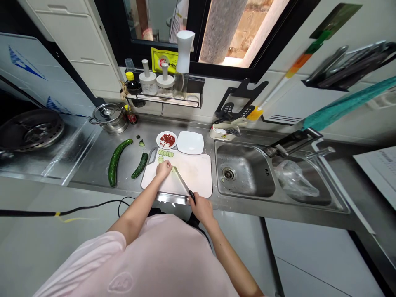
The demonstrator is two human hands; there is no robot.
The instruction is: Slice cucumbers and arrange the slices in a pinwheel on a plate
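My left hand [163,170] rests curled on a piece of cucumber, which it mostly hides, on a white cutting board [194,173]. My right hand [201,208] grips the black handle of a kitchen knife [182,183], whose blade lies close to my left fingertips. A row of cucumber slices [165,153] lies at the board's far edge. Left of the board are a whole cucumber [115,161] and a shorter cucumber piece [140,166]. Beyond the board stand a round plate of chopped red chili [167,140] and a bare square white plate [190,142].
A steel sink [244,171] with a plastic bag [293,179] in its far basin lies right of the board. A steel pot [109,117] stands at the back left, near a stove burner [31,130]. A shelf of condiment bottles [163,88] is mounted behind.
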